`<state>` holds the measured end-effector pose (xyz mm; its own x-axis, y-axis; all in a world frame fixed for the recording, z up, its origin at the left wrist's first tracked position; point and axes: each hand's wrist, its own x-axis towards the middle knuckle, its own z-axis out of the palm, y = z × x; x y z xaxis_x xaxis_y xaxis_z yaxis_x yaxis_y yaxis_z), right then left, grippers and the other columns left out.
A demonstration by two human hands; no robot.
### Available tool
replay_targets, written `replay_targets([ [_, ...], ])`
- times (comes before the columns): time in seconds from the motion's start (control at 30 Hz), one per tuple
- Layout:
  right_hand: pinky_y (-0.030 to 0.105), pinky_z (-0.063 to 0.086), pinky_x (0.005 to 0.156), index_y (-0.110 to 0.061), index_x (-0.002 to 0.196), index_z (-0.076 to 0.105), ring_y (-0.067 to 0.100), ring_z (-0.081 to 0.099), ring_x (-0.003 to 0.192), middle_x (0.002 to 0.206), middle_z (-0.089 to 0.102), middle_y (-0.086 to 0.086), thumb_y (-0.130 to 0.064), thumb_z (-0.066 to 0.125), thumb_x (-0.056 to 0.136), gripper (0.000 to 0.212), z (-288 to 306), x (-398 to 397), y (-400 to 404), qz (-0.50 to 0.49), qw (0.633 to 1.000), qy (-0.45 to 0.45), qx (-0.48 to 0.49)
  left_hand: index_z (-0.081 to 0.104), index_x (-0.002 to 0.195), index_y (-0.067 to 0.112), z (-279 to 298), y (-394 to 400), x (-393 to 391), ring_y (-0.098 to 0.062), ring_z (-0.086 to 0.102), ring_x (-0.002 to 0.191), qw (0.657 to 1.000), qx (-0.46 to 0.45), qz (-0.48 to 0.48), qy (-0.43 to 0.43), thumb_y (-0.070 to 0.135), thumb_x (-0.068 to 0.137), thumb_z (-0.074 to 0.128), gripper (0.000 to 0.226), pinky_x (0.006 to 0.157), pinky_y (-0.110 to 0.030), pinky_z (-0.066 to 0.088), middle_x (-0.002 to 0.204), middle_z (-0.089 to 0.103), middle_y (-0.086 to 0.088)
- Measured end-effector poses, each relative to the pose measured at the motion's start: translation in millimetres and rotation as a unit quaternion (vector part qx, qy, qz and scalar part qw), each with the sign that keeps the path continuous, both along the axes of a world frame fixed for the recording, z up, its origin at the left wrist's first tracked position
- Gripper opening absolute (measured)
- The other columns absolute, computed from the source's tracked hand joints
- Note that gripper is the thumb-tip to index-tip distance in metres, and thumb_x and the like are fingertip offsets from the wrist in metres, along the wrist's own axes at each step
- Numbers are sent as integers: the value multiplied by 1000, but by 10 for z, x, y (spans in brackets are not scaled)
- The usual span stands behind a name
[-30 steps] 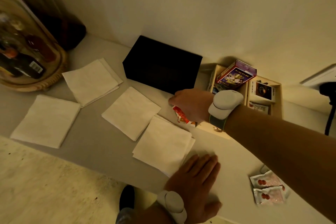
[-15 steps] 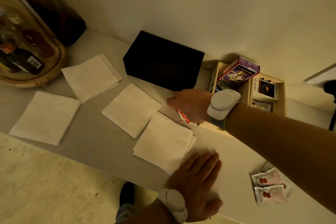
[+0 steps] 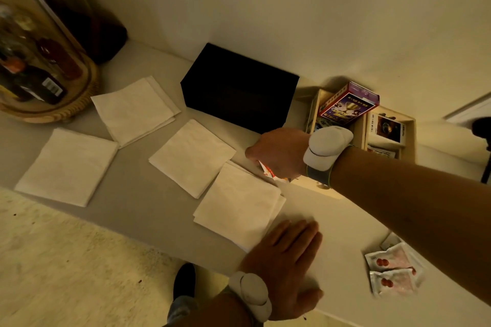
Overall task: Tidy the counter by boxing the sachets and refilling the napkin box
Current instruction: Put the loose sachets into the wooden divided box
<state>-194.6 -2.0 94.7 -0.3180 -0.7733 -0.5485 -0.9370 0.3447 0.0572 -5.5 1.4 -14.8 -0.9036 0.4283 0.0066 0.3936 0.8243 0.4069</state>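
While my left hand [image 3: 285,268] is lying flat, fingers together, on the pale counter [image 3: 148,210], my right hand [image 3: 279,152] is pinching a red-and-white sachet [image 3: 267,170] beside the matte black box [image 3: 239,94].

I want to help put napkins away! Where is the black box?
The black box sits at the back of the counter against the wall, near the middle of the head view, left of the wooden organizer and just behind the right hand.
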Motion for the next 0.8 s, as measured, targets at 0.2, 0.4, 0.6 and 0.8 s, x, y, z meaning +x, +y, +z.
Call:
replay_targets([
  [0.2, 19, 38, 69, -9, 100, 59, 20, 59, 81, 92, 62, 7, -9, 53, 87, 15, 149, -35, 24, -25, 994, -48, -90, 22, 150, 14, 5, -9, -11, -22, 17, 146, 1000, -4, -5, -6, 62, 88, 40, 81, 118, -45, 16, 160, 20, -4],
  [0.4, 12, 28, 56, -25, 90, 54, 1, 47, 64, 75, 48, -15, -15, 64, 77, 20, 549, -297, 292, -92, 973, -75, -196, 27, 149, 12, 18, 5, 4, -23, 19, 145, 1000, -10, -1, 5, 61, 86, 42, 81, 117, -46, 19, 158, 23, -5],
  [0.6, 16, 35, 60, -30, 90, 52, 9, 50, 76, 83, 52, -14, -20, 69, 70, 28, 739, -551, 750, -202, 948, -82, -232, 26, 150, 13, 28, 14, -4, -23, 19, 145, 1000, -10, -4, -6, 63, 88, 39, 80, 115, -48, 23, 159, 21, -3],
  [0.8, 14, 38, 56, -33, 94, 54, 6, 52, 77, 90, 52, -16, -16, 74, 71, 35, 607, -561, 1067, -305, 912, -131, -239, 28, 149, 14, 38, 7, 9, -23, 23, 144, 1000, -18, 4, 5, 64, 86, 42, 82, 114, -48, 25, 158, 25, -4],
])
